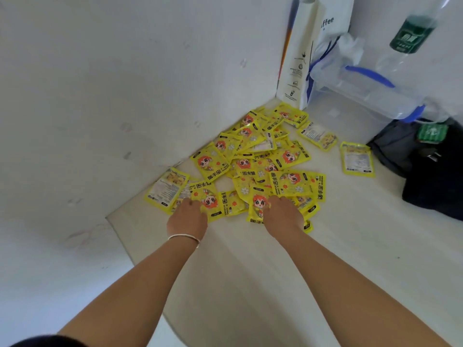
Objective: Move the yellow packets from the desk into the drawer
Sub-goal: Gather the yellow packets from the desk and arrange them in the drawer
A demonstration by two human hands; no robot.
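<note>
White walls meet in a corner behind a pale tabletop (250,271). Loose pile of flat yellow foil packets with a red-haired cartoon figure (250,161) lies on the tabletop against the left wall and runs back into the corner. The packets overlap and point every way, most print side up. One stray packet (357,159) lies apart to the right, back side up, long axis running away from the person. Another back-side-up packet (166,189) sits at the pile's left edge, long axis tilted toward the corner. Left hand (186,216), thin silver bracelet (184,237) on the wrist, is palm down, fingers close together, resting on the pile's near edge. Right hand (283,216) lies the same way, fingers on a face-up packet (259,204) that points away from the person. Behind the pile are a tall white paper bag (313,53), a clear plastic box with blue handle (370,88) and a clear bottle with green label (411,33). A black fabric bag (431,166) sits at right.
</note>
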